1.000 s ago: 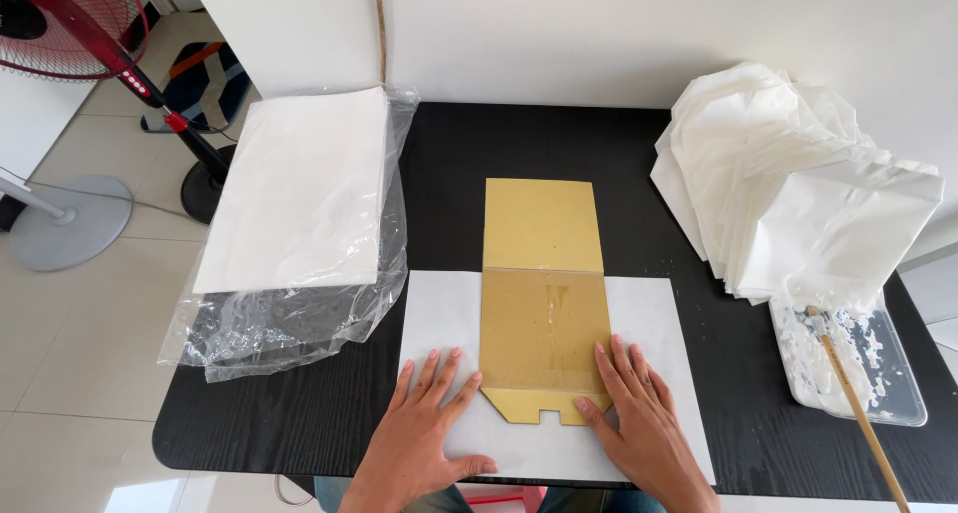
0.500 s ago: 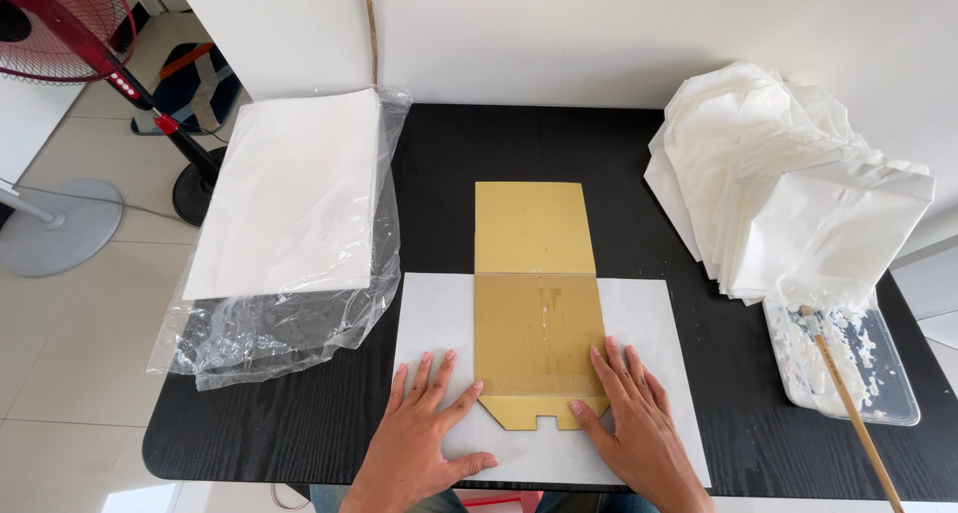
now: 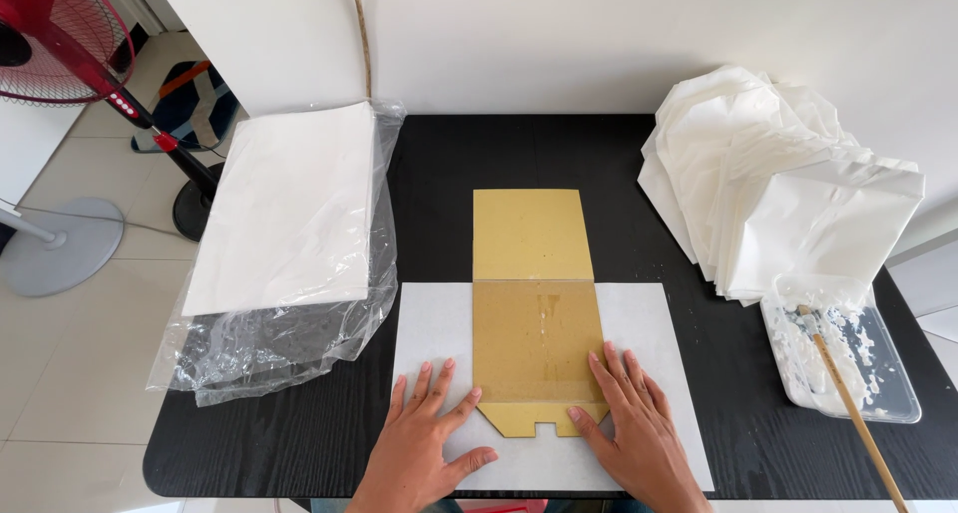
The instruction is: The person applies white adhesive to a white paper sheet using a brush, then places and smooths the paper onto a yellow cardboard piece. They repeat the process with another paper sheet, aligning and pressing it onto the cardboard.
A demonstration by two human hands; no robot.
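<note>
A brown cardboard template [image 3: 537,308] lies lengthwise over a white paper sheet [image 3: 429,323] on the black table [image 3: 519,149]. Its near end has a notched tab. My left hand [image 3: 429,443] lies flat on the white sheet, fingers spread, thumb close to the template's lower left corner. My right hand [image 3: 634,428] presses flat on the sheet at the template's lower right corner, fingertips touching the cardboard edge. Neither hand holds anything.
A stack of white paper in a clear plastic bag [image 3: 284,234] lies at the left. A pile of folded white paper bags [image 3: 788,184] sits at the right, with a clear tray of white paste [image 3: 843,358] and a brush [image 3: 848,403] before it. A red fan [image 3: 70,44] stands beyond the left edge.
Both hands stay flat on the sheet beside the template. The view has shifted slightly; nothing on the table has moved.
</note>
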